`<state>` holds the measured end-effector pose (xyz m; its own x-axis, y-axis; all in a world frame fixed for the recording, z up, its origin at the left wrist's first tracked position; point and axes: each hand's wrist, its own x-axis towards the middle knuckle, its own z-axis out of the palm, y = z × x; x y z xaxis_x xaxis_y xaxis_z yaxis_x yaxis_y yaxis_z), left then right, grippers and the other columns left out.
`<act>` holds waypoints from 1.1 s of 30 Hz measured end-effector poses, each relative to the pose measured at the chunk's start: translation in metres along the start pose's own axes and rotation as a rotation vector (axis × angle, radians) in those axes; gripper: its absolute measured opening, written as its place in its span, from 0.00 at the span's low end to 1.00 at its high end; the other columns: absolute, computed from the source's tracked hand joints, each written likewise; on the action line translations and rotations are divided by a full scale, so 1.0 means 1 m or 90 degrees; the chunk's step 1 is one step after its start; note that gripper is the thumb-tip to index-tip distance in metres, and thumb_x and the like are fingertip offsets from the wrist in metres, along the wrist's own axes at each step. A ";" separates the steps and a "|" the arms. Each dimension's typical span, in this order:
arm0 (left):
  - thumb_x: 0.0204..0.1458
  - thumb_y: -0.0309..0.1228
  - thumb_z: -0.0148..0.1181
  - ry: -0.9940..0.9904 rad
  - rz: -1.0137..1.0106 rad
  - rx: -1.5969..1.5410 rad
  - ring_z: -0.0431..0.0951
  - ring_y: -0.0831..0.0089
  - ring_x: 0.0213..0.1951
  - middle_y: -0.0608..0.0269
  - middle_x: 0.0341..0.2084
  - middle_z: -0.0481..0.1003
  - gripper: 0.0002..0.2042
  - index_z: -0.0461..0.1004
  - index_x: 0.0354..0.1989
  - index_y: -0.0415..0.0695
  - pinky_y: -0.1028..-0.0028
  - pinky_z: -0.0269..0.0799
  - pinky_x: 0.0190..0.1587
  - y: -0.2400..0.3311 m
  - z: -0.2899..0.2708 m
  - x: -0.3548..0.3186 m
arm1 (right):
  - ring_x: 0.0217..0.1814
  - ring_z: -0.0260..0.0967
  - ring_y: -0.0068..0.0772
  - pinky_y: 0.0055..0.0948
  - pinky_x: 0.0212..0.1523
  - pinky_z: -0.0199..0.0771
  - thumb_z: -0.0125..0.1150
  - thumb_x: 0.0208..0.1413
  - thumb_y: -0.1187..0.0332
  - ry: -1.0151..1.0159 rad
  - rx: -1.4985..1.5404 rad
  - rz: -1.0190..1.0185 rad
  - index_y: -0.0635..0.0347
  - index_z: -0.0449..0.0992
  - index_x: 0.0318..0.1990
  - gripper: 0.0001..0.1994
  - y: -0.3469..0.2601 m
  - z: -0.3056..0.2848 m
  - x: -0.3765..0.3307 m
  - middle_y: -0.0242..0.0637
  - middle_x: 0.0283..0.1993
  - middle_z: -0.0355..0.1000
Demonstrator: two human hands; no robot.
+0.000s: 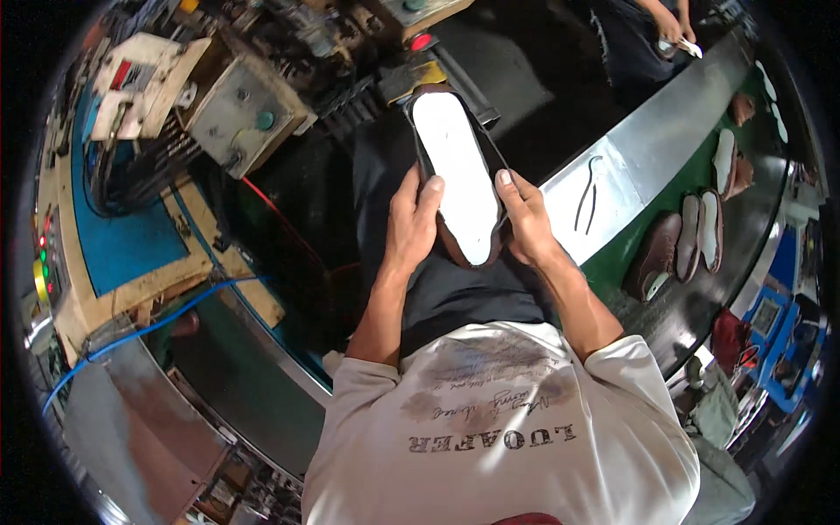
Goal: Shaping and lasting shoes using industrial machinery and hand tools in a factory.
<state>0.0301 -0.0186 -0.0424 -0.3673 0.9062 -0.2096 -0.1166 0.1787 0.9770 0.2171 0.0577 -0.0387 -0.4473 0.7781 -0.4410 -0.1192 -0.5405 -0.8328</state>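
Note:
I hold a brown leather shoe upper on a last [455, 175], sole side up, so its white insole board faces me. My left hand [411, 223] grips its left edge near the heel, thumb on the white board. My right hand [523, 219] grips the right edge, thumb pressed on the rim. The shoe's toe points away from me toward a machine head with a yellow plate [411, 77] and a red button [421, 41].
A curved conveyor [630, 166] runs on my right, carrying several brown shoes [658, 254] with white soles up. Another person's hands [674, 31] work at the top right. Grey control boxes [249, 109] stand at left. A blue cable [149, 324] crosses a metal bench.

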 end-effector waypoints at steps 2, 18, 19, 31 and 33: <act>0.72 0.30 0.54 -0.032 -0.050 0.085 0.80 0.71 0.50 0.55 0.47 0.84 0.16 0.77 0.61 0.32 0.68 0.74 0.57 -0.004 -0.029 -0.016 | 0.51 0.74 0.24 0.27 0.54 0.76 0.54 0.80 0.52 -0.021 0.075 0.073 0.71 0.77 0.63 0.26 0.008 -0.004 0.000 0.39 0.49 0.80; 0.71 0.32 0.59 -0.067 0.250 0.222 0.85 0.55 0.55 0.44 0.53 0.84 0.17 0.81 0.60 0.33 0.64 0.78 0.59 0.039 -0.028 0.068 | 0.51 0.82 0.55 0.42 0.53 0.82 0.67 0.68 0.65 -0.122 -0.618 -0.494 0.68 0.81 0.60 0.18 -0.076 0.026 0.054 0.56 0.53 0.81; 0.70 0.31 0.60 -0.052 0.275 0.264 0.86 0.52 0.54 0.43 0.52 0.84 0.16 0.81 0.59 0.33 0.63 0.79 0.58 0.042 -0.023 0.069 | 0.45 0.81 0.55 0.43 0.46 0.82 0.67 0.68 0.65 -0.115 -0.684 -0.501 0.68 0.81 0.53 0.15 -0.078 0.028 0.062 0.54 0.46 0.80; 0.75 0.41 0.55 -0.025 0.171 0.115 0.82 0.59 0.56 0.45 0.55 0.82 0.22 0.77 0.64 0.34 0.63 0.76 0.60 0.029 -0.005 0.061 | 0.64 0.78 0.56 0.45 0.67 0.76 0.65 0.70 0.49 -0.117 -0.439 -0.192 0.79 0.66 0.72 0.39 -0.061 0.021 0.041 0.67 0.63 0.76; 0.75 0.43 0.56 -0.059 0.097 0.120 0.80 0.58 0.59 0.44 0.58 0.80 0.25 0.75 0.67 0.33 0.63 0.74 0.63 0.027 -0.004 0.057 | 0.64 0.78 0.58 0.45 0.68 0.75 0.66 0.69 0.51 -0.110 -0.433 -0.223 0.80 0.66 0.72 0.39 -0.052 0.019 0.035 0.67 0.64 0.76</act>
<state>0.0021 0.0368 -0.0280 -0.2807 0.9578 -0.0626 0.1115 0.0973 0.9890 0.1911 0.1072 -0.0041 -0.6226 0.7758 -0.1030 0.2650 0.0851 -0.9605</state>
